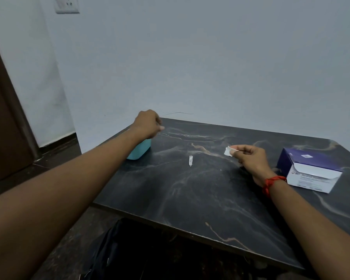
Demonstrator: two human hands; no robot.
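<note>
Swab job, early stage: right hand [249, 158] at 3 o'clock pinches 1 white swab sachet [228, 150], left hand [148, 124] at 11 o'clock curls round a thin wire [178, 113], wiping apparently undone, nail clipper [190, 160] untouched.

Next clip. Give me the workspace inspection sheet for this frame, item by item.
Surface: dark marbled table, pale veins, no spill seen.
Job's things: small white pad pinched by the right hand; thin strand runs from the left hand, thread or wire unclear.
Clutter: small metal tool, likely a nail clipper, lies mid-table; teal container under the left wrist; opened alcohol swab box at right.
Grippers: left hand curled on the strand; right hand wears a red wrist thread.
Cables: nothing seen, unless the strand is wire.
Surroundings: pale wall, wall socket, brown door, black bag on the floor.
</note>
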